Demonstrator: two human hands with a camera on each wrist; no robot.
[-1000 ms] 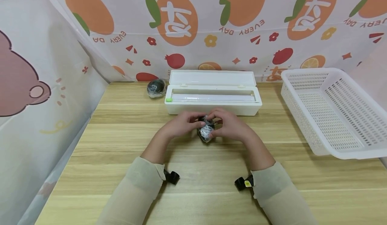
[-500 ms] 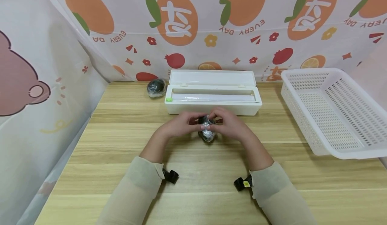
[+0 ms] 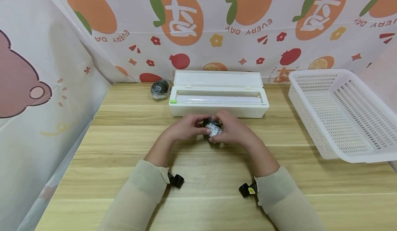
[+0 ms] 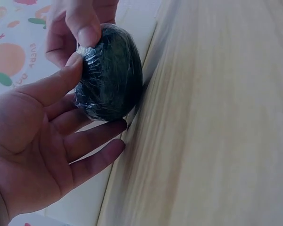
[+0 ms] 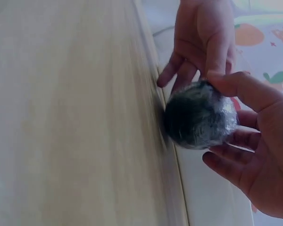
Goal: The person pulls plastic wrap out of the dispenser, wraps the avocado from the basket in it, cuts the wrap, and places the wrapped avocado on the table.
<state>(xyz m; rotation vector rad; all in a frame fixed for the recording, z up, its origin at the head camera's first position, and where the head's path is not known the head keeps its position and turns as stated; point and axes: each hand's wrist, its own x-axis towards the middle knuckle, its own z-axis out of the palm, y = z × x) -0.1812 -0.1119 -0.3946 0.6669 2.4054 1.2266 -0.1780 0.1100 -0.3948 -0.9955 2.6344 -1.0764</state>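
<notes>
A dark green, rounded fruit, apparently an avocado (image 3: 214, 129), is wrapped in crinkled cling film and sits on the table between both hands. My left hand (image 3: 190, 127) holds its left side, thumb on the bunched film and fingers curved around below, as the left wrist view shows. My right hand (image 3: 233, 128) grips the other side, its thumb pressed on the gathered film close to the left thumb. In the right wrist view the wrapped avocado (image 5: 198, 115) rests against the wood. Just behind the hands stands a white cling film dispenser (image 3: 219, 111), lid up, with a roll inside.
A second film-wrapped dark fruit (image 3: 160, 89) lies at the back left, beside the dispenser. On the right stands a white perforated plastic basket (image 3: 313, 124). A printed curtain (image 3: 217, 57) hangs along the table's back edge. Wooden tabletop (image 3: 204, 196) extends in front.
The wrapped avocado has turned slightly between the hands, and the bright bunched film now faces up. The right thumb has shifted over the film; the left hand has barely moved.
</notes>
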